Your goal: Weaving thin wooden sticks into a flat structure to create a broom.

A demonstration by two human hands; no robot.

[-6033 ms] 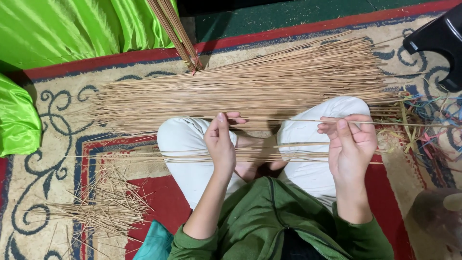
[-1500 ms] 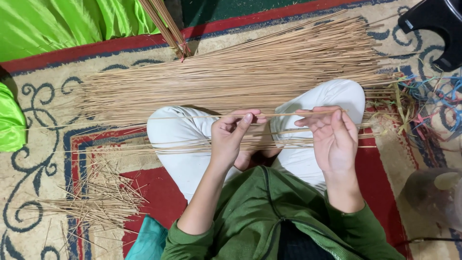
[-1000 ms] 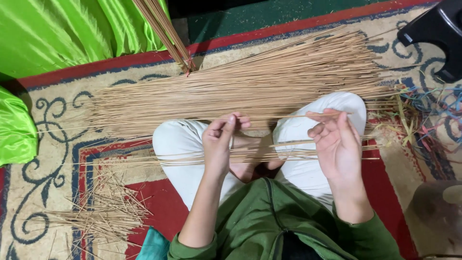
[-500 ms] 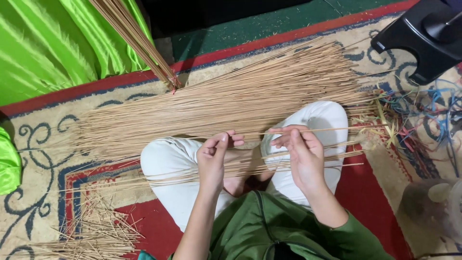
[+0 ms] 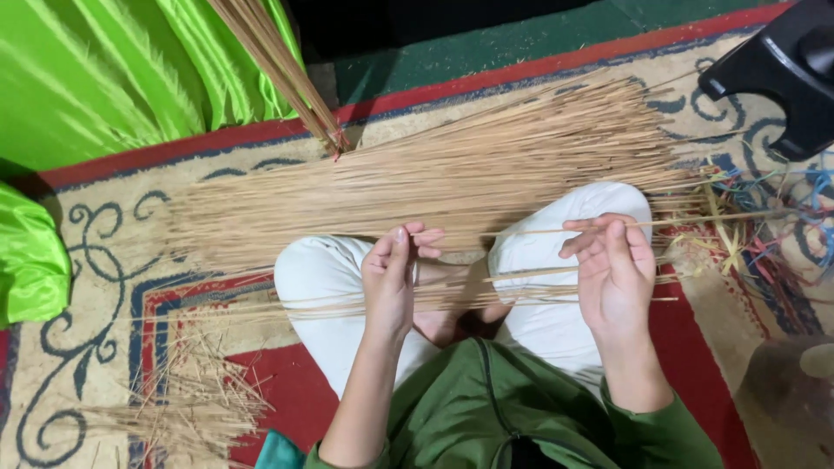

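Head cam, looking straight down at a person sitting cross-legged in white trousers and a green top on a patterned carpet with cream, red and dark blue scrollwork. A big flat heap of thin, dry, straw-coloured sticks lies fanned out on the carpet just past the knees, all running roughly side to side. A smaller layer of the same stiff sticks rests across the lap.

The left hand is held edge-on, fingers pressed together and curled, pinching sticks from the lap layer. The right hand has its fingers loosely together, fingertips pinching one long single stick that pokes out to the right.

Shiny, crinkly green fabric fills the top left. A tied bundle of sticks leans in from above. A scrappy pile of short broken bits sits bottom left, tangled coloured strings on the right, and a black plastic stool top right.
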